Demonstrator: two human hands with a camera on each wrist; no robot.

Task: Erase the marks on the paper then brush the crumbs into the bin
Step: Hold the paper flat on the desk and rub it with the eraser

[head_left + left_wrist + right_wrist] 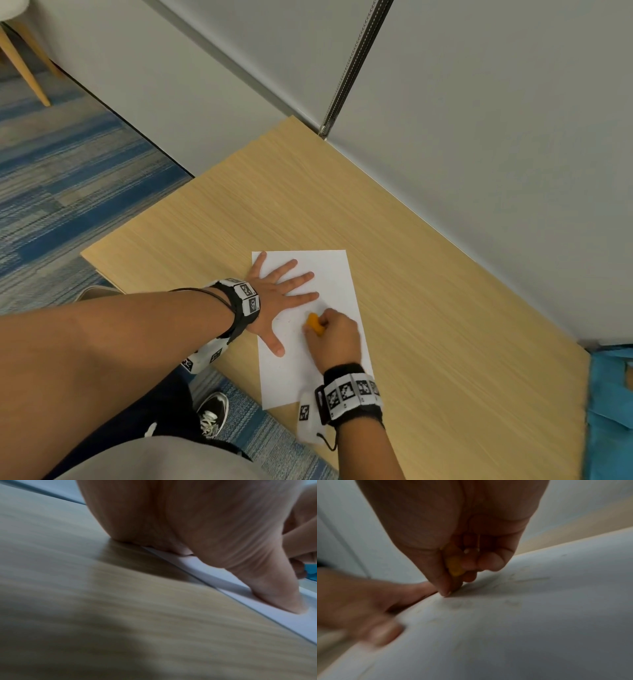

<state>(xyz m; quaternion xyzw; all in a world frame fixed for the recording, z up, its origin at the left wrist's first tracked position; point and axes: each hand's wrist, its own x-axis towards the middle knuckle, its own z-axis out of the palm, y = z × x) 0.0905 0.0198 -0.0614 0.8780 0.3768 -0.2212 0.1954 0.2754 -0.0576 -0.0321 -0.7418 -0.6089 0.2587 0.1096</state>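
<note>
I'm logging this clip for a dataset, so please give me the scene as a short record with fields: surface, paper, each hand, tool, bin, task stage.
surface: light wooden table, set against a grey wall
paper: white rectangular sheet of paper lying flat on the table
left hand: left hand flat, fingers spread, pressing the sheet down
right hand: right hand grips the eraser
tool: small orange eraser, on the sheet near the left hand
marks: faint smudges, blurred in the right wrist view
bin: blue object at the right table edge, possibly the bin
stage: erasing; brushing not yet begun

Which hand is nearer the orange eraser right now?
Right. The right hand grips the orange eraser on the paper; the left hand lies flat beside it, not touching.
</note>
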